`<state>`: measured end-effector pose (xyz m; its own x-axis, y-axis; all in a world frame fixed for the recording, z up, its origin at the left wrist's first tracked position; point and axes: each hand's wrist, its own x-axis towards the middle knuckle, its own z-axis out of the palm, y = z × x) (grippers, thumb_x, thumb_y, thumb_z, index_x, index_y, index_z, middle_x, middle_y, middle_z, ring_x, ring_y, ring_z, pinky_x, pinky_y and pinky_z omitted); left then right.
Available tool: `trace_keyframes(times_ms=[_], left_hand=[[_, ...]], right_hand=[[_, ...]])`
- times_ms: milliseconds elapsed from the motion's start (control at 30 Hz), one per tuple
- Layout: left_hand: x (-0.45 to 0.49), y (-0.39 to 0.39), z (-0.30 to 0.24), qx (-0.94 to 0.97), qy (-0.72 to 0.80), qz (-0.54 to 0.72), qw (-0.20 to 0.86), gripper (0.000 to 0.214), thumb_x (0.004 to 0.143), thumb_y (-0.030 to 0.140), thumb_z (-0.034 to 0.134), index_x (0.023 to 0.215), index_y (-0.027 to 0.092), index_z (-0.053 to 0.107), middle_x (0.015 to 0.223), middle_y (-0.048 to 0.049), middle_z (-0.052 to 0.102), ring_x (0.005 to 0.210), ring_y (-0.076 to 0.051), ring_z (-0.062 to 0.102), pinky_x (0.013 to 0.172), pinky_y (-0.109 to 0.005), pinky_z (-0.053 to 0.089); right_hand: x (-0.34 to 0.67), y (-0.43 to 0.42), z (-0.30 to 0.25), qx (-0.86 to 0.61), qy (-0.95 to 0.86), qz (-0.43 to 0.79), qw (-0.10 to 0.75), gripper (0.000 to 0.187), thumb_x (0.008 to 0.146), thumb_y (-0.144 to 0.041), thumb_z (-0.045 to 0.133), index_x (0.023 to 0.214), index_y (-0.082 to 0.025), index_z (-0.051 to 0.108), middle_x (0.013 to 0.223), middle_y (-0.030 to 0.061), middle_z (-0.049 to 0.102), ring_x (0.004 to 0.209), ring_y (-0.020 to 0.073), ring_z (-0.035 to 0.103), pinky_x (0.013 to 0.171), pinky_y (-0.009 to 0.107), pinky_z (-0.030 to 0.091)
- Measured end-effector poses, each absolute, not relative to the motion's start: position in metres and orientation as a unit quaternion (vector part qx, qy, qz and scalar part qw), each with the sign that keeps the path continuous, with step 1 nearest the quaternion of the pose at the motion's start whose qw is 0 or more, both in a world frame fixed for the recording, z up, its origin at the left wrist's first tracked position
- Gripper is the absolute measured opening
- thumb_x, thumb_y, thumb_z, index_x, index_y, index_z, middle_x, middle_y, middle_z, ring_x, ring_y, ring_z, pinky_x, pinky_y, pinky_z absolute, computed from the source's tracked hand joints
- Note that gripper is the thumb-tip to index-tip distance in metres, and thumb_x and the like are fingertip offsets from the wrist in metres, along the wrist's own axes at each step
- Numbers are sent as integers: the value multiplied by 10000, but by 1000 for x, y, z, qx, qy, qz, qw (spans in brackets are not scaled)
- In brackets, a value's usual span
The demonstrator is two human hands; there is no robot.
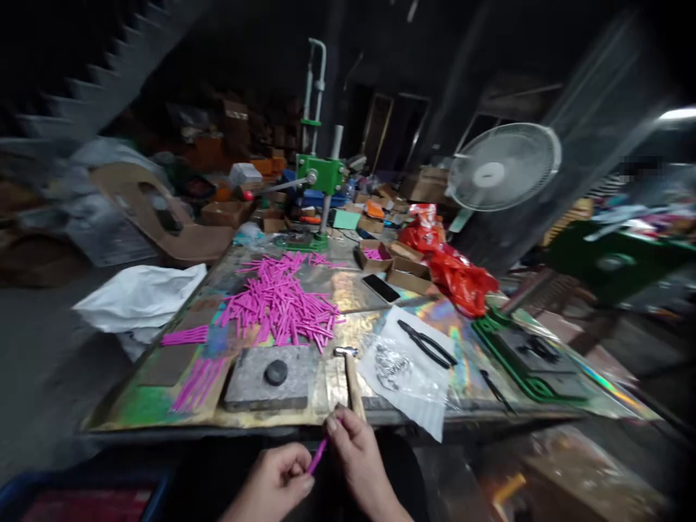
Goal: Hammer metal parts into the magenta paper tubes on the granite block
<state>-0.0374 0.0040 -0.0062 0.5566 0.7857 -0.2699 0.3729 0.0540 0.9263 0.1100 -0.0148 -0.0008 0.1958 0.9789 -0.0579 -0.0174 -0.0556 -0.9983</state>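
Between my two hands, just off the table's front edge, is a thin pink stick (317, 458). My left hand (278, 475) pinches its lower end, and my right hand (353, 453) has its upper end between thumb and fingers. Right behind my right hand lies a hammer (353, 384) with a wooden handle. A grey metal block (255, 388) with a dark round piece (275, 373) on it sits to the left. Farther back spreads a big heap of similar pink sticks (283, 304). Smaller rows of pink sticks (199, 384) lie at the left edge.
Black pliers (427, 343) and small shiny metal parts (392, 366) rest on a white plastic bag (424, 406). A phone (381, 288), cardboard boxes (409, 275) and a red bag (462, 279) lie beyond. A green hand press (320, 174) stands at the back; a green-framed base (536, 362) is at right.
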Motion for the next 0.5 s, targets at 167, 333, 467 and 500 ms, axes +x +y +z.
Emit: trace_keyframes(times_ms=[167,333,467,500], left_hand=[[-22,10,-21,652,377,154,639,327,691,476,497,567,179,439,512,59,322,523,-97,278,482,-213,229],[-14,7,-39,646,370,147,651,321,622,451,580,558,170,439,504,63,318,500,-88,279,467,-212,214],[-21,4,-50,610,403,141,667,269,608,400,607,580,166,478,473,71,342,466,-83,308,455,-204,232],[-23,4,-50,603,413,139,668,258,603,387,613,581,166,481,468,72,346,463,-83,316,454,-202,238]], right_hand=[[116,-26,-7,-574,-486,420,508,319,809,-446,428,626,-184,425,566,-49,336,540,105,311,503,219,296],[139,-34,-14,-596,-539,387,452,291,790,-416,437,659,-174,531,569,-23,456,552,125,436,526,220,363],[198,-21,-12,-716,-499,253,417,305,792,-377,373,744,-156,579,672,34,586,667,183,546,615,257,425],[217,-15,-11,-739,-484,231,408,295,793,-354,369,746,-151,577,686,44,595,687,194,554,637,272,425]])
